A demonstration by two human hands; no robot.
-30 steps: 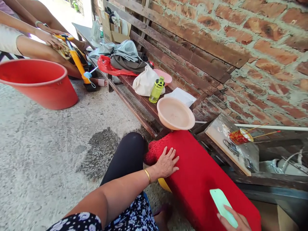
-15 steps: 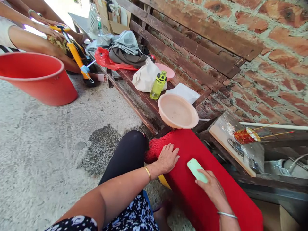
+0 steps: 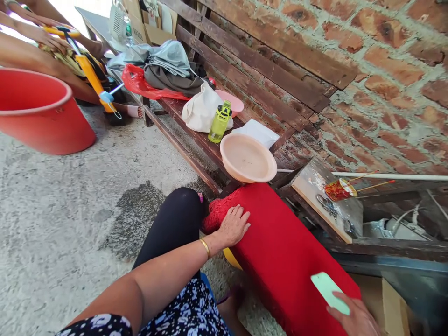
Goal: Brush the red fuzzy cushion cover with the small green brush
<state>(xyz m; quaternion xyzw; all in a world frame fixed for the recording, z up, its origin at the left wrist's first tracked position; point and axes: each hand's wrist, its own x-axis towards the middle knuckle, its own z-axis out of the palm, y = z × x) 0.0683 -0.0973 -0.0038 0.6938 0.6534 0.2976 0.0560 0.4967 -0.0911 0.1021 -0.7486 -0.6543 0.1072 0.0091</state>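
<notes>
Rough yard, brick wall (image 3: 388,88), concrete floor (image 3: 66,210)

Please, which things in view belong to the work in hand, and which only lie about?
In the work:
red cloth, under the left hand
mint-green block, in the right hand

Apparently lying about:
peach basin
drinking bottle
white bag

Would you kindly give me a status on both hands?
Left hand resting on red cloth. Right hand holding mint-green object. Peach basin near cloth's far end.
</notes>
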